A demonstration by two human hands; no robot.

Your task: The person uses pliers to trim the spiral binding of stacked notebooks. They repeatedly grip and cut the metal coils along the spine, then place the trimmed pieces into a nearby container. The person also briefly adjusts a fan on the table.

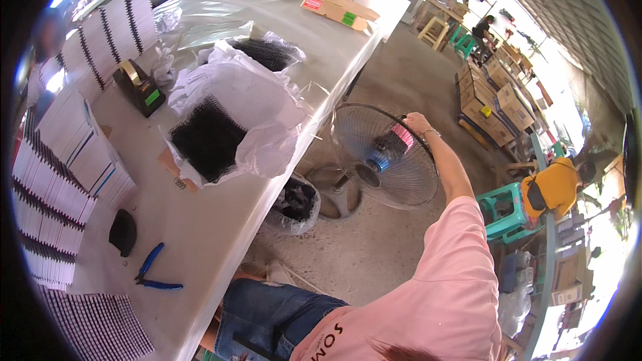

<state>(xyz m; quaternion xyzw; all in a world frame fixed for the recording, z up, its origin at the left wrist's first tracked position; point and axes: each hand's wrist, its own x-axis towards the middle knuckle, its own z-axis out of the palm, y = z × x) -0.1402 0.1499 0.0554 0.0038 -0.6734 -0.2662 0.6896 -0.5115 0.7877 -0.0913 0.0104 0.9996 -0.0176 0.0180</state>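
My right arm reaches out over the floor to a standing fan [367, 174] beside the table. My right hand [418, 123] is at the back of the fan's head, near its motor housing, with the fingers curled round a small dark part at the top. The round wire cage faces the table, and its blades look blurred. A round base [334, 194] stands on the floor below. Next to it is a bin [294, 210] lined with a clear bag and holding dark scraps. My left hand does not show.
On the table [221, 241] lie blue-handled pliers [152, 271], a black curved piece [123, 232], a tape dispenser [139, 87], black coils [208, 139] on white paper, and stacks of spiral-bound books [50, 207]. A person in yellow [555, 187] sits on a green stool [501, 210]. Cartons [488, 103] stand beyond.
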